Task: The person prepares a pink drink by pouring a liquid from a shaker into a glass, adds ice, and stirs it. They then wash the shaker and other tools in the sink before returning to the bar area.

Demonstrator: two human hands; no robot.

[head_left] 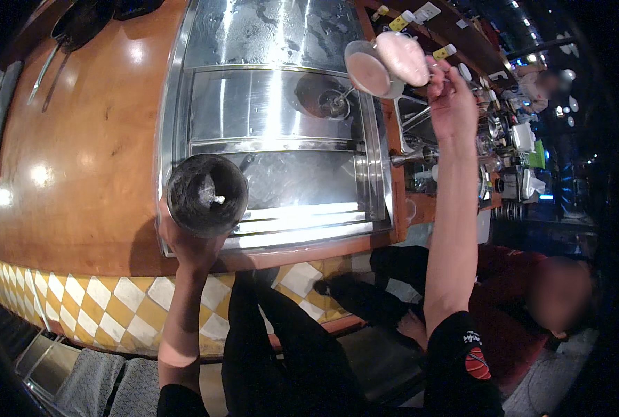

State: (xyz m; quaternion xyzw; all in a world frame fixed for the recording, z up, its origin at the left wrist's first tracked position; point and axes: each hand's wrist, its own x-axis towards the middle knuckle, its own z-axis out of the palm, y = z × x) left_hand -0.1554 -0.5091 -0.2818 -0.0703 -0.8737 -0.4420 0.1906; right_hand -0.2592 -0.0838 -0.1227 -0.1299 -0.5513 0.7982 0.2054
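My left hand [193,244] is closed around a dark, round metal shaker tin [215,172], held mouth up over the near left corner of the steel counter. A pale glint and a small white bit show inside it. At the far right, my right hand [451,101] is raised with its fingers curled at the edge of a pale pink oval thing [401,59]. It looks like the top of a filled glass, but its lower part is hidden. Just left of it stands a stemmed glass [367,73] of pink drink, its clear foot on the steel.
The steel counter [247,104] with ridged sections is set into a wooden bar top [94,139]. Black pans [80,28] lie at the far left. Bottles with yellow labels [444,52] line the far right shelf. A person in dark red [511,306] is close on my right.
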